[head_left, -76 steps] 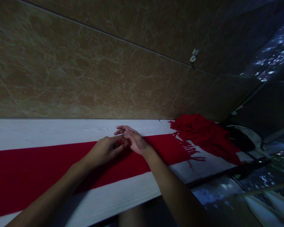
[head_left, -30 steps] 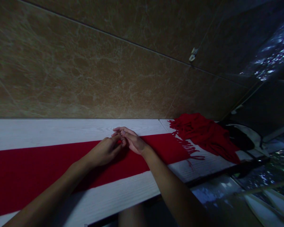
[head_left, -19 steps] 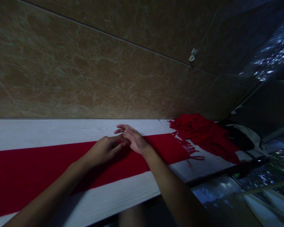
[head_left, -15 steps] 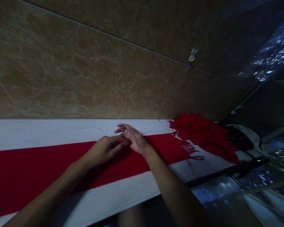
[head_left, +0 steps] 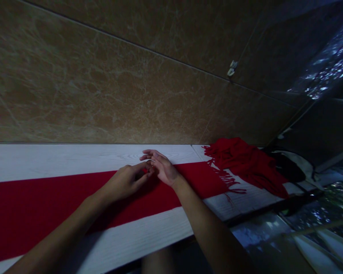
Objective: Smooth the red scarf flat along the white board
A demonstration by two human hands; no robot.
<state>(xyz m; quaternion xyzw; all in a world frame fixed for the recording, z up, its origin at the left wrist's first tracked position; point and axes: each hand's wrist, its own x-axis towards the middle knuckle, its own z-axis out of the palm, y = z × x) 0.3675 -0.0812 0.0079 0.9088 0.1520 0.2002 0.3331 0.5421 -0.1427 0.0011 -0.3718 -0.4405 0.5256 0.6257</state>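
A long red scarf (head_left: pixel 54 205) with a fringed end lies flat along a white wood-grain bench top. Over its middle, both my hands come together at the fingertips. My left hand (head_left: pixel 128 180) is closed in a pinch, thumb and forefinger meeting beside the other hand's fingers. My right hand (head_left: pixel 164 170) has its outer fingers stretched out, while the fingers nearest the left hand bend in to the same spot. Whatever they pinch is too small and dim to make out. Further right, a second red fringed scarf (head_left: pixel 240 160) lies in a crumpled heap.
A brown marble-patterned wall (head_left: pixel 117 95) rises behind the white bench top (head_left: pixel 60 160). A black and white item (head_left: pixel 291 165) lies beyond the heaped scarf at the right. The bench's front edge runs diagonally below my forearms. A small white fitting (head_left: pixel 232 68) is on the wall.
Both hands keep nearly the same pose, fingertips together. The right hand's fingers have shifted only very slightly. The scarves have not moved.
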